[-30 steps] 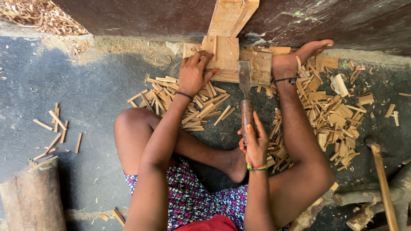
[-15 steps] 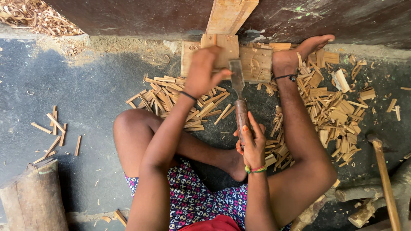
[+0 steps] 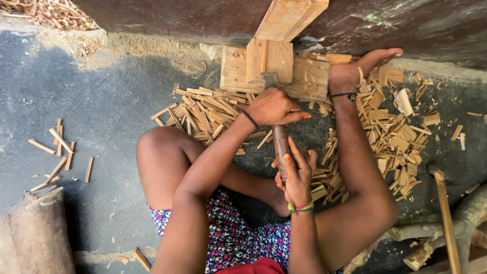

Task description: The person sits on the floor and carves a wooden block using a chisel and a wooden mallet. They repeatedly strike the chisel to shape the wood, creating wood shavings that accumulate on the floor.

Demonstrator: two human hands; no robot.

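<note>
I sit on the floor with a pale wooden block (image 3: 310, 77) held against the wall by my foot (image 3: 355, 68). A smaller upright piece of wood (image 3: 278, 61) stands on the block. A chopping tool with a dark metal blade (image 3: 269, 79) and a brown wooden handle (image 3: 280, 144) points at that piece. My left hand (image 3: 274, 106) lies over the top of the tool just below the blade, fingers curled around it. My right hand (image 3: 297, 175) grips the lower end of the handle, near my knee.
Split wooden strips lie in heaps left (image 3: 203, 111) and right (image 3: 395, 132) of the block, with a few more at far left (image 3: 56, 152). A plank (image 3: 289, 18) leans on the dark wall. A log (image 3: 35, 233) stands bottom left; a long-handled tool (image 3: 446, 213) and branches (image 3: 431, 231) lie bottom right.
My left hand has left the wooden block and come down onto the tool. The tool's blade has shifted left, up against the upright piece.
</note>
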